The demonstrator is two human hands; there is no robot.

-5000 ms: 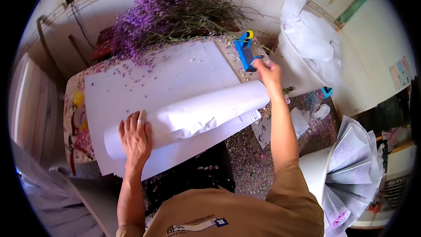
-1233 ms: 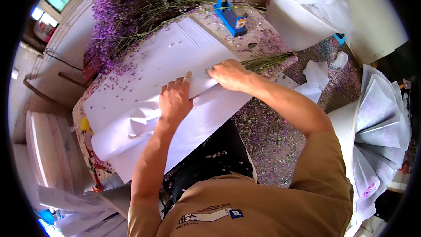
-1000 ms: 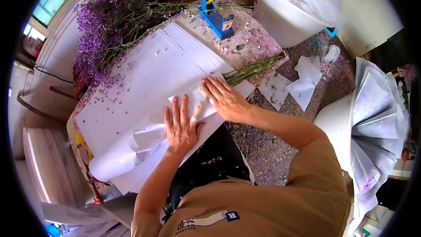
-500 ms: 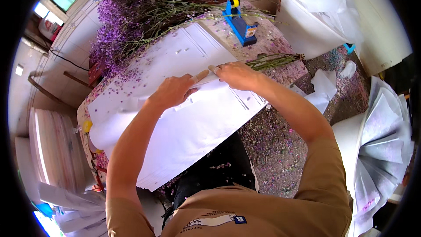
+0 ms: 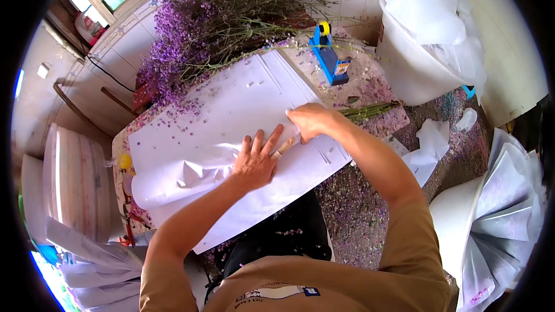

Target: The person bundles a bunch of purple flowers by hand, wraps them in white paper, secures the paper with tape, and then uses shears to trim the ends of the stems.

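White wrapping paper (image 5: 225,104) lies in a stack of large sheets across the table, with a folded layer over its front part. My left hand (image 5: 255,162) rests on that folded layer, fingers spread, and a pale band circles one finger. Creases run through the paper to its left. Just right of it, my right hand (image 5: 315,122) is closed, its curled fingers pinching the folded paper's edge. Whatever lies under the fold is hidden. Beyond the right wrist, a small bunch of green stems (image 5: 370,111) lies on the table.
Purple dried flowers (image 5: 179,40) heap at the back left. A blue tape dispenser (image 5: 329,58) with yellow tape stands behind the right hand. White tubs with paper stand at the back right (image 5: 404,52) and front right (image 5: 454,214). Petals and scraps litter the floor (image 5: 370,208).
My left hand has moved right and toward me and flattened with spread fingers on the paper. My right hand has curled closed on the paper edge. The whole view has shifted slightly.
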